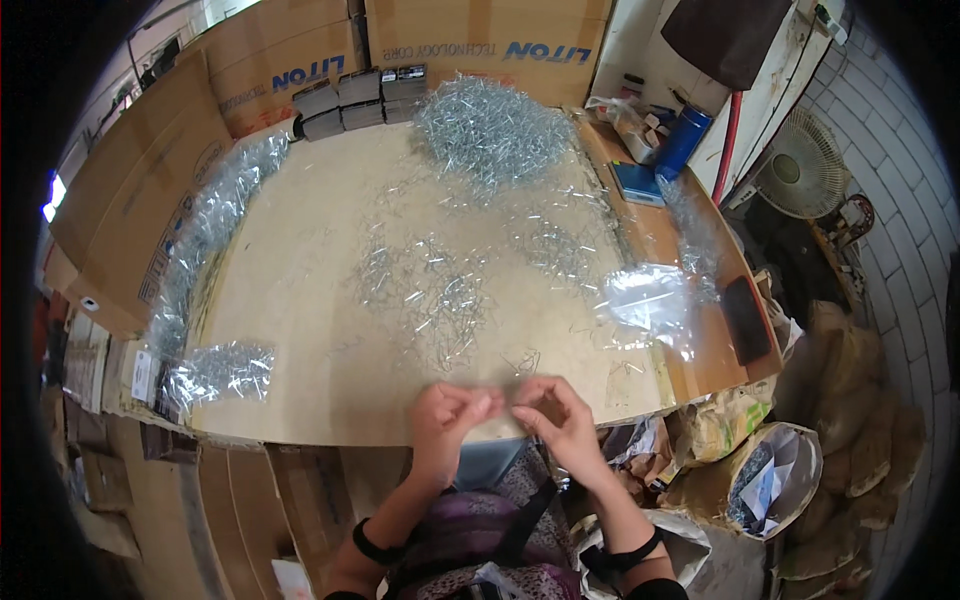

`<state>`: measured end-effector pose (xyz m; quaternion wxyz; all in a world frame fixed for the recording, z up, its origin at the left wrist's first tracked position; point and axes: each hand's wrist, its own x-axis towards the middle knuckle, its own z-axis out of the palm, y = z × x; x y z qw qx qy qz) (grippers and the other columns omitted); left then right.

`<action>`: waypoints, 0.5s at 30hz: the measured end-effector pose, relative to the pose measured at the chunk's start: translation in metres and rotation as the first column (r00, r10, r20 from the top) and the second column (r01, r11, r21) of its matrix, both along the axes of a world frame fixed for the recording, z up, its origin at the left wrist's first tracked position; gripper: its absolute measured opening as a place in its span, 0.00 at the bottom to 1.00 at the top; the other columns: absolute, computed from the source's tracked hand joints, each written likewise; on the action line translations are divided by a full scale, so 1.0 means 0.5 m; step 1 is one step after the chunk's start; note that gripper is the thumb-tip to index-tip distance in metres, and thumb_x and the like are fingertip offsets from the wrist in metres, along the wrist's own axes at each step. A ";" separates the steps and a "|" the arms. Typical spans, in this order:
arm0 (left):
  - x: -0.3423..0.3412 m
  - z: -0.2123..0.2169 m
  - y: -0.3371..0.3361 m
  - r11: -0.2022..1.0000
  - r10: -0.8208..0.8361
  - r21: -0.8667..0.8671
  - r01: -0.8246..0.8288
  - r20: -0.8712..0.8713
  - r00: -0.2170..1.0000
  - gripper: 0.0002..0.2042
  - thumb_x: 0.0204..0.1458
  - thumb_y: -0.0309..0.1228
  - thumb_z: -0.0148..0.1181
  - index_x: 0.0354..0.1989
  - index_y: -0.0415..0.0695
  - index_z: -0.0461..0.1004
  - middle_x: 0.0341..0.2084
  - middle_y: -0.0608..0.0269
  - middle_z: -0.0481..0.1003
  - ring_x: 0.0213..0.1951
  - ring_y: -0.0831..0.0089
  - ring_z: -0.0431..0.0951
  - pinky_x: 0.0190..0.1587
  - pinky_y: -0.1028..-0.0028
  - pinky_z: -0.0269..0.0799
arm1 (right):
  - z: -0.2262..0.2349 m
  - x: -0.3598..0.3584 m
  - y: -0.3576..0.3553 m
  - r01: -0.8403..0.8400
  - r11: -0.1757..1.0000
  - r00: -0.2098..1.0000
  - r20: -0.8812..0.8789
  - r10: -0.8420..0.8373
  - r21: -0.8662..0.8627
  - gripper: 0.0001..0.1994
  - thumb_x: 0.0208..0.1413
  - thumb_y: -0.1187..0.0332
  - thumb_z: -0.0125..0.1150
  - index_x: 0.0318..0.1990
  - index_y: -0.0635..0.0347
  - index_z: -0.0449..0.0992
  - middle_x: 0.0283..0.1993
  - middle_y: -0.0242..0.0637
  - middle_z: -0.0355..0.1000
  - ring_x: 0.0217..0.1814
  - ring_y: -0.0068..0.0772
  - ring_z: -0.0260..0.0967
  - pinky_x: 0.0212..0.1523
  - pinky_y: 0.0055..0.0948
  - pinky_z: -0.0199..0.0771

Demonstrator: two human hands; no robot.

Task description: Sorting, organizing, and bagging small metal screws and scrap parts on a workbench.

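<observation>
At the near edge of the wooden tabletop (300,300), my left hand (450,418) and my right hand (560,420) face each other, a small gap apart. Both have thumb and fingers pinched together. Whatever lies between the fingertips is blurred and too small to name. Just beyond my hands, thin shiny metal pieces (440,310) lie scattered over the board. A second loose spread of metal pieces (560,250) lies farther right. Toward the back rises a large heap of the same metal pieces (495,130). Below my hands, a greyish sheet or container (490,465) shows at my lap.
Filled clear bags (220,215) line the left edge, with another bag (222,372) nearer. Small dark packs (360,100) stand before cardboard boxes (480,30). A clear plastic bag (648,300), blue can (684,140) and dark phone-like slab (745,320) are right. Paper sacks (690,480) stand below.
</observation>
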<state>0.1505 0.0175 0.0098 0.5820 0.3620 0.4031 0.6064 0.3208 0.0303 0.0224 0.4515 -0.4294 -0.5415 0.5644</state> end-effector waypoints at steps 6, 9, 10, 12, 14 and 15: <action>-0.059 -0.017 -0.102 0.937 -0.121 0.157 0.311 -0.690 0.714 0.08 0.52 0.22 0.58 0.40 0.39 0.72 0.29 0.57 0.78 0.33 0.75 0.79 0.38 0.75 0.74 | -0.010 0.000 -0.058 -0.420 0.779 0.841 0.522 0.142 0.465 0.03 0.46 0.75 0.61 0.29 0.60 0.74 0.27 0.38 0.65 0.35 0.41 0.63 0.41 0.35 0.62; -0.068 -0.021 -0.145 0.912 -0.410 -0.270 0.310 -0.662 0.628 0.06 0.55 0.26 0.55 0.39 0.39 0.72 0.24 0.56 0.78 0.30 0.73 0.79 0.34 0.74 0.74 | -0.054 -0.010 -0.088 -0.388 0.817 0.886 0.419 0.201 0.427 0.02 0.50 0.74 0.62 0.29 0.61 0.75 0.24 0.36 0.68 0.27 0.34 0.65 0.32 0.32 0.63; -0.069 -0.026 -0.156 0.929 -0.370 -0.246 0.276 -0.646 0.668 0.07 0.57 0.29 0.53 0.38 0.38 0.72 0.18 0.58 0.75 0.25 0.75 0.77 0.30 0.74 0.72 | -0.067 -0.012 -0.101 -0.360 0.876 0.907 0.340 0.248 0.321 0.03 0.52 0.73 0.61 0.28 0.61 0.75 0.24 0.34 0.67 0.26 0.30 0.64 0.30 0.30 0.62; -0.078 -0.046 -0.168 0.870 -0.492 -0.345 0.353 -0.548 0.677 0.06 0.57 0.28 0.53 0.37 0.39 0.72 0.17 0.60 0.74 0.23 0.76 0.75 0.28 0.76 0.70 | -0.093 -0.012 -0.129 -0.315 0.945 0.940 0.166 0.298 0.084 0.06 0.55 0.72 0.59 0.28 0.62 0.73 0.22 0.30 0.67 0.24 0.23 0.62 0.26 0.27 0.60; -0.084 -0.071 -0.182 0.799 -0.585 -0.414 0.436 -0.369 0.722 0.07 0.56 0.30 0.55 0.34 0.38 0.72 0.17 0.64 0.71 0.22 0.78 0.71 0.27 0.77 0.66 | -0.128 0.015 -0.146 -0.370 0.887 0.927 -0.044 0.373 -0.276 0.08 0.57 0.72 0.58 0.27 0.63 0.72 0.22 0.26 0.65 0.24 0.18 0.60 0.24 0.24 0.58; -0.088 -0.089 -0.189 0.795 -0.585 -0.421 0.437 -0.339 0.737 0.07 0.56 0.31 0.56 0.33 0.38 0.72 0.18 0.64 0.72 0.23 0.79 0.71 0.28 0.77 0.66 | -0.142 0.029 -0.152 -0.400 0.806 0.916 -0.156 0.370 -0.437 0.09 0.58 0.72 0.57 0.26 0.64 0.71 0.21 0.24 0.64 0.24 0.16 0.58 0.24 0.23 0.58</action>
